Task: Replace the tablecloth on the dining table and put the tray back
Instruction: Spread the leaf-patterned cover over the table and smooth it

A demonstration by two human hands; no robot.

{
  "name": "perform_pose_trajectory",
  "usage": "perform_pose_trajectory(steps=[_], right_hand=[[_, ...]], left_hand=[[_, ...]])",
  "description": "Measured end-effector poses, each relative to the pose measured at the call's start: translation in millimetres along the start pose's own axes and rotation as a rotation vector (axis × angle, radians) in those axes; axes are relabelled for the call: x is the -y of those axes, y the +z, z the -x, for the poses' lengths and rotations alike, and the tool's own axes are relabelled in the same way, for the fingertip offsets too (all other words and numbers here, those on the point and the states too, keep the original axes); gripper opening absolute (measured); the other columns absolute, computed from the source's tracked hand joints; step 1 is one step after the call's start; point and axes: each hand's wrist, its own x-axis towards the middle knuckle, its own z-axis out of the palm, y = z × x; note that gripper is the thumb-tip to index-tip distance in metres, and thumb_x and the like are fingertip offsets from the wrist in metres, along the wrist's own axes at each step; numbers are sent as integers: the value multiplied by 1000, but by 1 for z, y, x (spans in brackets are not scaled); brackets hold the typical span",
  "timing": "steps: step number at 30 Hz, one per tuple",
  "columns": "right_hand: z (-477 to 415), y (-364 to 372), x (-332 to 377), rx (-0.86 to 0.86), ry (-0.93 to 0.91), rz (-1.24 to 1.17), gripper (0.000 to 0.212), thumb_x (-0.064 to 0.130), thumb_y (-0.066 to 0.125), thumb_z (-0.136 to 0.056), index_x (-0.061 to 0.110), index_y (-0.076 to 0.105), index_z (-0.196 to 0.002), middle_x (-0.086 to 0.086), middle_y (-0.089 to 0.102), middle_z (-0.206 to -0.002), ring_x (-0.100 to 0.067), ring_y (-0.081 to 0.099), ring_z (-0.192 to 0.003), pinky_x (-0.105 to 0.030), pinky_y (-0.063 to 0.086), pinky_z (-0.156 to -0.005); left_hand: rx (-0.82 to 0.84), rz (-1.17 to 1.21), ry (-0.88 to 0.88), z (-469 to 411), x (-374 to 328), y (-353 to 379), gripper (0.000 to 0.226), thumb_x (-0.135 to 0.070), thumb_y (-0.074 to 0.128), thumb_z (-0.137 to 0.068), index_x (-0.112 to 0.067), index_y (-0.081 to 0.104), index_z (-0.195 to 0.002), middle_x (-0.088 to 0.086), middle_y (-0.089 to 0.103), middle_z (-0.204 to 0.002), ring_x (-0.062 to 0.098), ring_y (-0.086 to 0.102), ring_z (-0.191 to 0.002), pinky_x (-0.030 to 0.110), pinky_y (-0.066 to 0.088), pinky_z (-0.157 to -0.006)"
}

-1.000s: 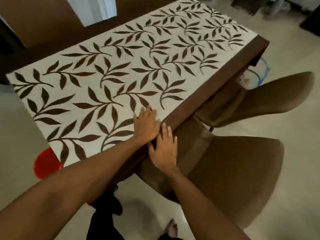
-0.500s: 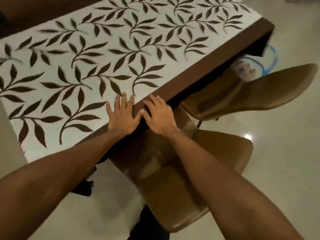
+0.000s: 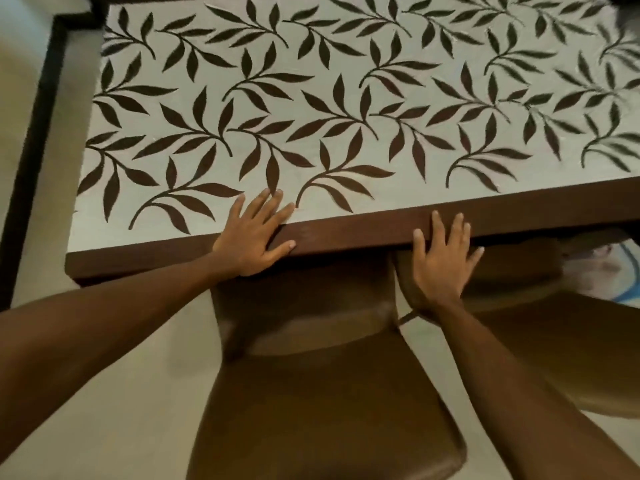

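A pale tablecloth printed with dark brown leaf sprigs lies spread flat over the dining table, its plain brown border hanging over the near edge. My left hand rests flat on the cloth at that edge, fingers straight and spread, thumb lying along the border. My right hand presses flat against the hanging border further right, fingers straight and pointing up. No tray is in view.
A brown chair stands tucked under the near edge between my arms. A second brown chair stands to its right. Something white and blue lies on the floor under the table at the right. Pale floor surrounds the table.
My hands were side by side at the table edge; they have spread apart, the right sliding right along the border. The view has swung to face the table squarely.
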Motion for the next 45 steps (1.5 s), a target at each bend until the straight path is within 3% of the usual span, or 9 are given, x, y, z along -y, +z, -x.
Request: perform_pose_trajectory(steps=[5, 8, 11, 15, 19, 25, 31, 35, 45], right_hand=[[-26, -21, -1, 48, -295, -56, 58, 60, 24, -106, 30, 37, -153, -7, 22, -167, -25, 14, -156, -61, 7, -124], [-63, -34, -2, 214, -618, -35, 59, 61, 22, -105, 33, 33, -156, -4, 21, -168, -24, 13, -156, -61, 11, -124], [-97, -39, -34, 303, -668, 22, 59, 63, 19, -104, 38, 28, -157, 0, 11, -171, -24, 6, -158, -61, 2, -123], [-151, -60, -147, 178, -574, 2, 57, 62, 22, -104, 39, 30, -156, -2, 17, -170, -24, 10, -157, -62, 4, -123], [-184, -90, -271, 118, -377, -18, 56, 56, 33, -105, 33, 36, -156, -6, 22, -169, -26, 16, -156, -62, 8, -123], [-237, -125, -372, 176, -549, -8, 57, 57, 29, -104, 29, 42, -152, -9, 28, -166, -28, 19, -155, -60, 11, -123], [-285, -141, -389, 249, -727, -41, 58, 59, 26, -105, 30, 39, -153, -4, 19, -169, -25, 10, -157, -60, 7, -124], [-315, -147, -431, 196, -571, -63, 55, 57, 29, -105, 33, 37, -153, -5, 22, -168, -27, 14, -156, -59, 7, -123], [-388, -161, -448, 126, -813, -135, 40, 44, 54, -99, 23, 60, -133, -8, 53, -145, -27, 47, -134, -50, 41, -110]], left_hand=[[-43, 28, -89, -2, -9, -2, 71, -68, 25, -97, -26, 34, -154, 5, 24, -164, 25, 16, -153, 58, 14, -120], [-253, 125, -255, -27, -50, -9, 54, -58, 34, -98, -18, 62, -119, 7, 57, -133, 29, 47, -129, 51, 33, -106], [-364, 188, -309, -62, -106, -11, 42, -51, 40, -99, -18, 64, -108, 2, 61, -116, 24, 55, -113, 46, 40, -94], [-309, 271, -420, -126, -215, -6, 48, -56, 39, -99, -22, 58, -127, 3, 55, -138, 24, 49, -130, 53, 39, -105], [-99, 280, -583, -180, -327, 3, 59, -61, 33, -99, -24, 42, -144, 9, 30, -160, 27, 20, -151, 63, 11, -119], [-109, 345, -726, -270, -460, 1, 62, -60, 38, -98, -25, 35, -149, 9, 17, -165, 28, 7, -154, 68, 0, -117], [-68, 363, -652, -320, -532, -4, 62, -58, 40, -99, -22, 37, -150, 11, 18, -165, 28, 9, -154, 62, 2, -120], [-81, 348, -639, -345, -552, -3, 59, -56, 42, -99, -22, 40, -147, 11, 22, -163, 29, 12, -153, 61, 6, -120], [-349, 343, -437, -446, -591, 5, 41, -44, 49, -97, -16, 60, -124, 11, 51, -141, 29, 44, -135, 57, 34, -111]])
